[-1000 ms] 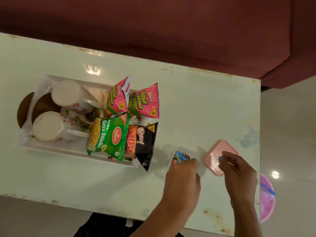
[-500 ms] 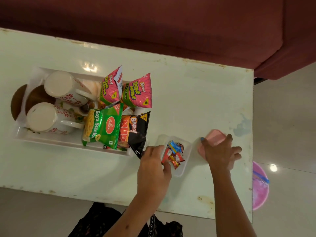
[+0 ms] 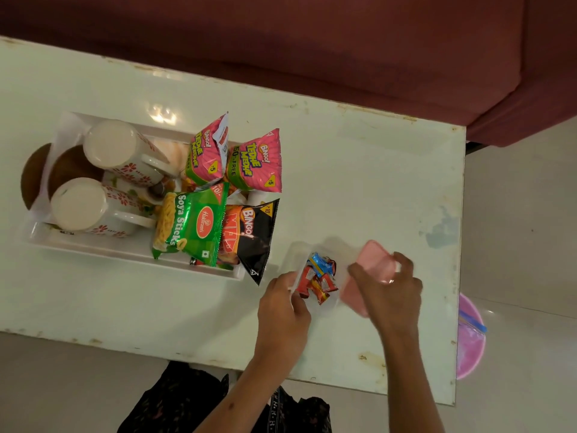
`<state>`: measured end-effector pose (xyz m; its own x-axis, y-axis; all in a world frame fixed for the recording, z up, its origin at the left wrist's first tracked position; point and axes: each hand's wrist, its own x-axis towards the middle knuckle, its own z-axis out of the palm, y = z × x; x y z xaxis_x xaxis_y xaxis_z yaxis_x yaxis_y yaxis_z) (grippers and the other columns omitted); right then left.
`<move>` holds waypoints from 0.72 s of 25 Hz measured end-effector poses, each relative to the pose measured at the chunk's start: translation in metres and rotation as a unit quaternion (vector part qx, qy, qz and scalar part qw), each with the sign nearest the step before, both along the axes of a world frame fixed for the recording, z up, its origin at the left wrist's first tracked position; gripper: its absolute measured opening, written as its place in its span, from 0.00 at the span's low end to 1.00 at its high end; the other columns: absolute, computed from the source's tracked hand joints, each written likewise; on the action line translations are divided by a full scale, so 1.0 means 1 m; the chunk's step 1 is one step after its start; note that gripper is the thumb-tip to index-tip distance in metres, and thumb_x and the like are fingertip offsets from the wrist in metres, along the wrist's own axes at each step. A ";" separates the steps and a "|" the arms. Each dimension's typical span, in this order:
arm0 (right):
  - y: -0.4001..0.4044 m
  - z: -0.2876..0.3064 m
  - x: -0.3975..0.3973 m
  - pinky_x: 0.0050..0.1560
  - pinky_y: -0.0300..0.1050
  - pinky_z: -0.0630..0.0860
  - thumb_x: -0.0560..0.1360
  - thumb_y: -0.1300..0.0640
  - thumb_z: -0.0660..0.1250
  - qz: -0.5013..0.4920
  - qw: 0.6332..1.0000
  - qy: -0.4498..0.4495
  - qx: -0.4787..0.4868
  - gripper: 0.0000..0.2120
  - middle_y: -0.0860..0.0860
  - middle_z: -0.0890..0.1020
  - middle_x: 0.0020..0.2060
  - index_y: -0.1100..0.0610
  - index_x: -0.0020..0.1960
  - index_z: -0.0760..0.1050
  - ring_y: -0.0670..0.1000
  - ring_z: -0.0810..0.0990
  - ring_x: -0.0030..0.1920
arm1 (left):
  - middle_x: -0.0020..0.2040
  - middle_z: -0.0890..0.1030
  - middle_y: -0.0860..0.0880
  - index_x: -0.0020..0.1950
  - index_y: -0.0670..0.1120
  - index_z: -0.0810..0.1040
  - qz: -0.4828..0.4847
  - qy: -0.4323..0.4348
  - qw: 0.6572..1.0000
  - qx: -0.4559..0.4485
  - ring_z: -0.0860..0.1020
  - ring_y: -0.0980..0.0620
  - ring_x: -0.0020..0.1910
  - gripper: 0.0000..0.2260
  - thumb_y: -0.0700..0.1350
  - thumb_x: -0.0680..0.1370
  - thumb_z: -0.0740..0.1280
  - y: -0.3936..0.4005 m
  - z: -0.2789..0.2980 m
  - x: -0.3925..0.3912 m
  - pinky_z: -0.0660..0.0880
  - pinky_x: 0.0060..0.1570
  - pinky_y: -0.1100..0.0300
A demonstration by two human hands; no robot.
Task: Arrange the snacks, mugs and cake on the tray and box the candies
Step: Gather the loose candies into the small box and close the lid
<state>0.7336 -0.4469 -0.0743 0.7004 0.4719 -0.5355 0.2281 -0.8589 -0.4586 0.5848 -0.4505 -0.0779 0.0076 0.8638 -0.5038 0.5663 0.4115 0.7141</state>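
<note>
Candies lie in a clear box near the table's front right corner. Left hand grips the box's near edge. Right hand holds the pink lid, tilted, just beside the box.

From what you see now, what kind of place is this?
Probably a home living room: a maroon upholstered sofa behind a low, worn white table, with a shiny tiled floor.

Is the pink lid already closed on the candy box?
No, the right hand holds the pink lid tilted beside the open candy box.
</note>
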 end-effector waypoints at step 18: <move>-0.008 -0.011 -0.065 0.48 0.49 0.76 0.68 0.39 0.71 0.171 0.984 -0.041 -0.010 0.42 0.54 0.66 0.64 0.49 0.74 0.55 0.59 0.73 0.61 | 0.47 0.78 0.52 0.58 0.49 0.76 0.015 -0.099 0.995 -0.031 0.78 0.57 0.42 0.23 0.27 0.70 0.63 -0.001 -0.010 -0.019 0.75 0.37 0.75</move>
